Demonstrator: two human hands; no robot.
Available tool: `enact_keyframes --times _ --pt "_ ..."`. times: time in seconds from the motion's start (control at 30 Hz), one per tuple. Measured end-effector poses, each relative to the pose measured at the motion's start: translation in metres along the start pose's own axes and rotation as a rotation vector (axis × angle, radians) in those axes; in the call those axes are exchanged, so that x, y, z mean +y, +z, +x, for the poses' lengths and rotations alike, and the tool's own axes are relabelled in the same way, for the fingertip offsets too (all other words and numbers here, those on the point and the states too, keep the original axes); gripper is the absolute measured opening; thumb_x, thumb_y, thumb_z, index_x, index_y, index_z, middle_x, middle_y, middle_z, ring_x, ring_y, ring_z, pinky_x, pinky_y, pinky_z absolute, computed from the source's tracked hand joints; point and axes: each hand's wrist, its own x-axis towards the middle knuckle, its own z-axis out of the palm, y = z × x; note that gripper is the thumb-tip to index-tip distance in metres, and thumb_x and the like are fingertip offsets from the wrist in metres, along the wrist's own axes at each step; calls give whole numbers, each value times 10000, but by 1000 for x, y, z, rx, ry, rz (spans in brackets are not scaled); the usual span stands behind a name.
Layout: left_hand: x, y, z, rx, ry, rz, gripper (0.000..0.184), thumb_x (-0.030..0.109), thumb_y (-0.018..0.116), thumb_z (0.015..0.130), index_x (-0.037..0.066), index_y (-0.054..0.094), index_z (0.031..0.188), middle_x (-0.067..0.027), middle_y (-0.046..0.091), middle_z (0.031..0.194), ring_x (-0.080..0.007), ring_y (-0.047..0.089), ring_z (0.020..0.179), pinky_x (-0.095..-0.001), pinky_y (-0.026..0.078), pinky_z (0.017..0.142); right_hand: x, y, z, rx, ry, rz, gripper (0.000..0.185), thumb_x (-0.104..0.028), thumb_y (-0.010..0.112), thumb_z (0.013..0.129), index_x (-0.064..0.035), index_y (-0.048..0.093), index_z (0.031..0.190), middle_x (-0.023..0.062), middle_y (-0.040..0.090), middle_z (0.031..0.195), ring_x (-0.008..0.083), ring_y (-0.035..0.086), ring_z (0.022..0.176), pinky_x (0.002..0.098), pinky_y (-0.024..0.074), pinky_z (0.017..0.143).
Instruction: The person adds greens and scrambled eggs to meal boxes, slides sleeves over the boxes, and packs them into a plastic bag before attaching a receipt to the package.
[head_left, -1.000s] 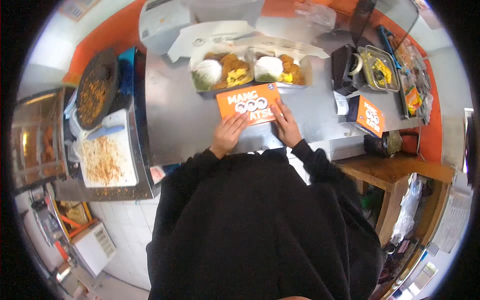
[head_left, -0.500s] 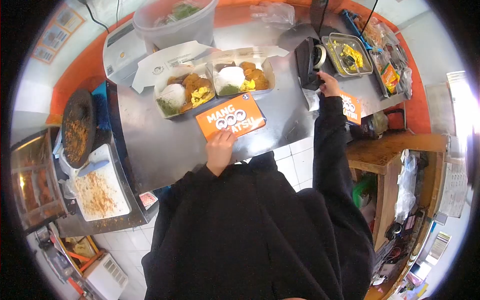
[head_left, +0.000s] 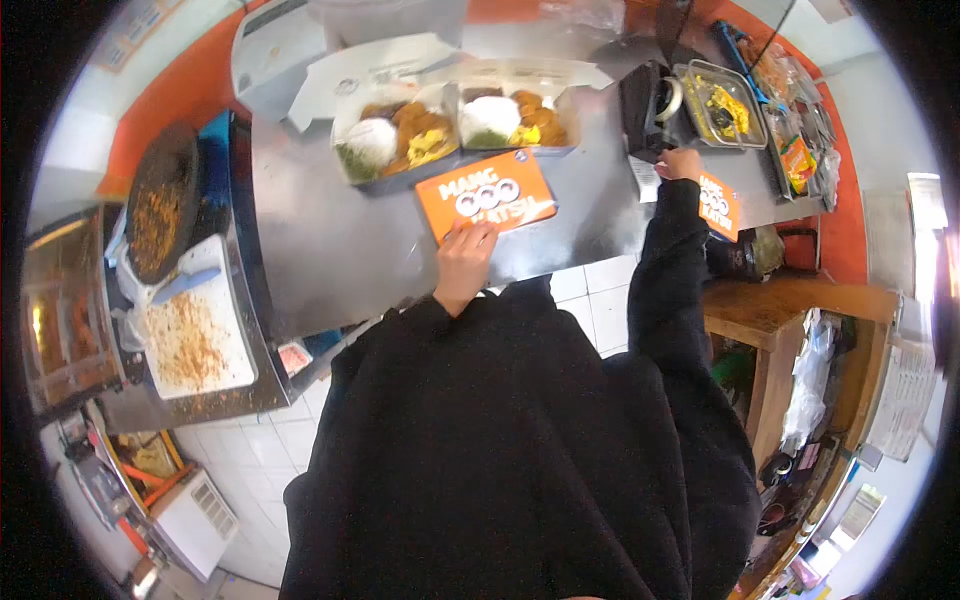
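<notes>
An orange meal box (head_left: 525,180) with white "MANG KATSU" lettering lies closed on the steel counter. My left hand (head_left: 465,262) grips its near edge, fingers bent over the top. Behind it stand two open meal boxes: the left box (head_left: 398,175) and the right box (head_left: 562,145) hold white rice, browned breaded pieces, yellow egg and shredded greens. At the right, my right hand (head_left: 682,165) is closed at the near end of a black tape dispenser (head_left: 640,110) carrying a tape roll (head_left: 671,100). Whatever its fingers pinch is too small to make out.
Right of the dispenser sits a clear container (head_left: 715,125) with yellow food and a utensil. Another orange box (head_left: 718,207) lies by my right wrist. A tray of packets (head_left: 800,160) borders the right wall. A crumb-covered cutting board (head_left: 200,345) and a dark pan (head_left: 160,215) are left.
The view has shifted, so the counter things appear higher and further right. My left hand stays on the orange box, and my right hand stays at the dispenser's near end.
</notes>
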Motion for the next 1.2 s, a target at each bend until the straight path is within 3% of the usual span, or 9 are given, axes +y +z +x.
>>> enact_keyframes --times 0.1,0.17,0.23,0.3,0.43,0.63,0.83,1.0,1.2 --pt "-2 0 -6 52 23 -29 169 93 548 698 85 617 852 -15 596 855 -159 591 800 -337 436 827 8 54 21 -154 50 -16 240 -381 591 732 -177 674 825 79 650 809 234 633 722 355 500 623" --pt "-7 3 -4 116 52 -41 167 93 549 698 87 622 847 -22 601 836 -163 595 792 -337 438 829 2 54 -1 -20 198 1128 241 -328 566 774 -126 671 852 67 648 730 158 605 581 288 475 525" --pt "-9 7 -9 170 82 -31 162 93 551 699 88 627 841 -29 604 814 -166 598 784 -338 441 829 -77 -61 -77 54 112 1185 207 -69 478 787 -70 673 856 13 636 698 40 430 458 199 345 422" --pt "-10 7 -10 187 83 -39 173 96 551 700 91 625 857 -29 602 799 -163 597 765 -340 444 825 -138 -60 -112 -43 -136 1589 138 -138 568 803 -71 678 854 -17 615 650 16 393 447 184 292 395" --pt "-13 15 -16 126 -2 -81 264 89 565 711 111 619 968 -33 623 844 -154 602 800 -353 459 828 -243 -80 -155 49 13 1809 331 -129 662 743 -99 610 1069 -1 596 589 27 438 463 213 383 445" --pt "3 -2 4 12 112 131 306 127 545 698 109 598 999 -28 535 769 -188 543 798 -322 465 740 -253 -62 -155 273 26 1173 514 -201 697 680 -162 539 1168 59 593 580 164 533 457 268 434 488" --pt "2 2 6 10 78 36 264 142 551 697 117 622 951 -28 509 754 -199 530 803 -326 461 694 -220 -128 -116 454 -631 580 591 -258 717 596 -156 523 1146 94 560 1001 255 541 923 405 407 793" --pt "-34 -27 9 -182 -73 -526 239 120 599 688 49 609 917 -90 588 850 -234 552 787 -343 442 712 -245 -137 -68 360 -1065 441 903 -248 752 467 -178 358 1277 178 451 1077 332 434 1021 433 346 851" --pt "-175 -48 22 514 -651 192 356 252 562 801 29 522 1077 -152 575 1016 -286 550 895 -359 410 797 -203 -153 -124 240 -894 550 1058 -224 764 411 -160 261 1340 226 434 1060 372 429 980 443 351 830"
